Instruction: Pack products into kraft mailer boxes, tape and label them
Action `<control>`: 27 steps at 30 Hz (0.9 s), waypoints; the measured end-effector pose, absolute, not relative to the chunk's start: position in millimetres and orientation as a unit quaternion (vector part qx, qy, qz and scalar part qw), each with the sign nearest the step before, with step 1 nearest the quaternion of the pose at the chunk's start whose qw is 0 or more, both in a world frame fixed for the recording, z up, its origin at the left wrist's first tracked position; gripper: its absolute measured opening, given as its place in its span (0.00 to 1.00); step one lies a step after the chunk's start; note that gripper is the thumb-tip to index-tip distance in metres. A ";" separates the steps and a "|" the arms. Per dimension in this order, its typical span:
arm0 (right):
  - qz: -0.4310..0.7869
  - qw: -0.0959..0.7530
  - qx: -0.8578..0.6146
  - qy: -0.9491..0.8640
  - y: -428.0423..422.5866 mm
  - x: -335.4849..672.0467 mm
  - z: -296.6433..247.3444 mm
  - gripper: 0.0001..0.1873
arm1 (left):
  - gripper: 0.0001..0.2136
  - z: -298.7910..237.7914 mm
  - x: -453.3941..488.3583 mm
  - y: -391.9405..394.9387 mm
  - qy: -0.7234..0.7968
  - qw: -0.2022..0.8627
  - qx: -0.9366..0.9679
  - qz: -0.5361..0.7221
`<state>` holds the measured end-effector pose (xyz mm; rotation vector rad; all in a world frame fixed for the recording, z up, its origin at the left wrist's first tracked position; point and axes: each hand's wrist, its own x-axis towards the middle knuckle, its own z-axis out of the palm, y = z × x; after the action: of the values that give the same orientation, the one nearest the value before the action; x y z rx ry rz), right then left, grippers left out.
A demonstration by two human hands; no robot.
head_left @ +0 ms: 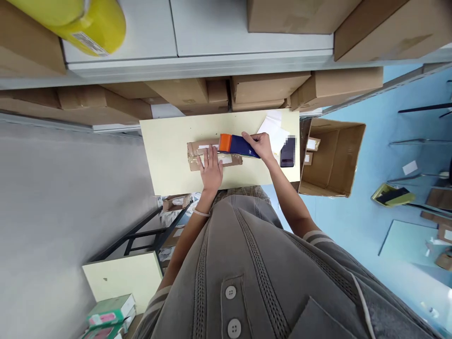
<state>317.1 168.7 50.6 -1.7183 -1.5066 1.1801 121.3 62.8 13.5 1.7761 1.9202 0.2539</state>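
At the middle of the pale bench (165, 155) lies one taped cardboard parcel (197, 162); the left hand (211, 170) presses it flat, fingers spread; the right hand (262, 145) has its fingers closed around one blue-and-orange tape dispenser (235, 144) resting on the parcel; sealing seems under way, and the next pull likely needs steady downward pressure; one dark phone (287, 153) lies beside the right hand, one open carton (335, 160) beyond it.
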 end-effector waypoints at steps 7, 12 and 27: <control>0.396 0.225 -0.624 -0.635 177.4 307.8 58.1 0.37 | 0.26 20.2 112.4 67.1 0.700 0.296 0.627 0.170; 0.374 0.201 -0.617 -0.663 179.1 303.7 63.6 0.37 | 0.25 30.4 101.7 84.8 0.668 0.437 0.487 0.355; 0.370 0.184 -0.623 -0.665 178.9 307.1 61.9 0.37 | 0.04 22.4 98.9 113.3 0.504 0.748 -0.016 0.432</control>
<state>307.1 178.9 61.9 -1.7561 -1.8737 1.0421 98.9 113.3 22.4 -0.0358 1.1034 0.9442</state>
